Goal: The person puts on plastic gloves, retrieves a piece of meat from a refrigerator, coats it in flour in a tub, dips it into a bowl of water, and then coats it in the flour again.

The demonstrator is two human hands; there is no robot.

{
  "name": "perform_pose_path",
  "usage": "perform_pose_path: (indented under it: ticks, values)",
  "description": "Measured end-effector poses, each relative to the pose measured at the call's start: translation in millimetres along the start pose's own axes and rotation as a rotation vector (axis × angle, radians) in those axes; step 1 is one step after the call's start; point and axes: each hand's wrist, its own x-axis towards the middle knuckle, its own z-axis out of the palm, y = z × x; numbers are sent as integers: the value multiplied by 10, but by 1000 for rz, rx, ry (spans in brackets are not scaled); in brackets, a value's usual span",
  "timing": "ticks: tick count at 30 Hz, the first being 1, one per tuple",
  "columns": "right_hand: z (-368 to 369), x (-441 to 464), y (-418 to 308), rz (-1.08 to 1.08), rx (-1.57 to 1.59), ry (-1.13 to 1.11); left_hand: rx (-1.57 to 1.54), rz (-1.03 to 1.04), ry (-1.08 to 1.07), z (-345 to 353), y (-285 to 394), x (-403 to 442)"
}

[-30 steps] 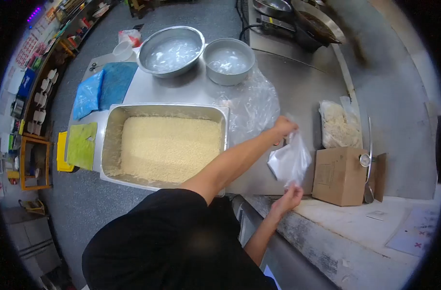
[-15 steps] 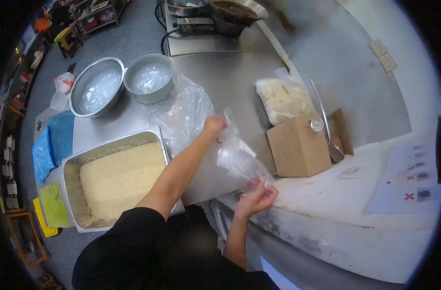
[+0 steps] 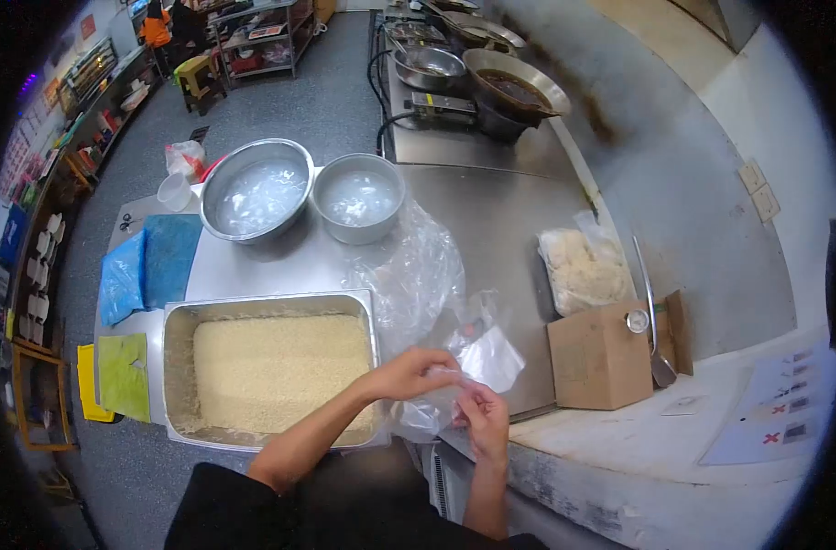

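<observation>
My left hand (image 3: 416,373) and my right hand (image 3: 482,417) are close together in front of the metal table's near edge, both pinching a thin clear plastic bag (image 3: 420,414). A stack of white plastic bags (image 3: 493,359) lies on the table just beyond them. Left of my left forearm stands a deep steel tray (image 3: 374,341) holding pale yellow grains (image 3: 280,371). Behind the hands, a large crumpled clear plastic sheet (image 3: 418,270) spreads over the tabletop.
Two metal bowls of clear liquid (image 3: 257,197) (image 3: 358,197) stand behind the tray. To the right are a cardboard box (image 3: 601,357), a bag of pale food (image 3: 583,275) and a ladle (image 3: 654,321). Woks (image 3: 514,87) are at the back; blue (image 3: 125,280) and green (image 3: 126,376) items lie left.
Both hands have come closer together and nearer my body, bringing the clear bag away from the white stack. The view has swung about, first right, then partly back.
</observation>
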Motion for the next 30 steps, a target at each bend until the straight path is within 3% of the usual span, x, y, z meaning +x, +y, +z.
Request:
perform_pose_path:
  ticks: [4, 8, 9, 12, 16, 17, 20, 21, 24, 25, 30]
  values:
    - [409, 19, -169, 155, -273, -201, 312, 120, 460, -175, 201, -571]
    - [1035, -137, 35, -163, -572, -356, 810, 364, 1000, -396, 379, -1259]
    - [1242, -234, 73, -191, -614, -409, 803, 257, 1099, -369, 457, -1536]
    - [1860, -640, 258, -268, -728, -643, 295, -241, 841, -188, 414, -2495]
    - [2495, -1354, 870, -253, -771, -1071, -212, -264, 1207, 222, 252, -3751]
    - [2615, -1556, 1072, -141, -693, -1166, -246, -216, 1348, 338, 265, -4078]
    - [3040, -2295, 1589, 404, -225, -1136, -358, -121, 1654, 737, 310, -5065]
    - [3167, -2543, 1753, 454, -176, -1049, -199, -186, 1808, 867, 246, -5388]
    - [3447, -3100, 2422, -142, -594, -1141, 113, -425, 2113, 1229, 291, -6230]
    - [3585, -3310, 2550, -337, -655, -1208, 268, -567, 2125, 1370, 197, -6501]
    - [4170, -4424, 2486, -733, -725, -1338, 337, -534, 2291, 1718, 248, -7362]
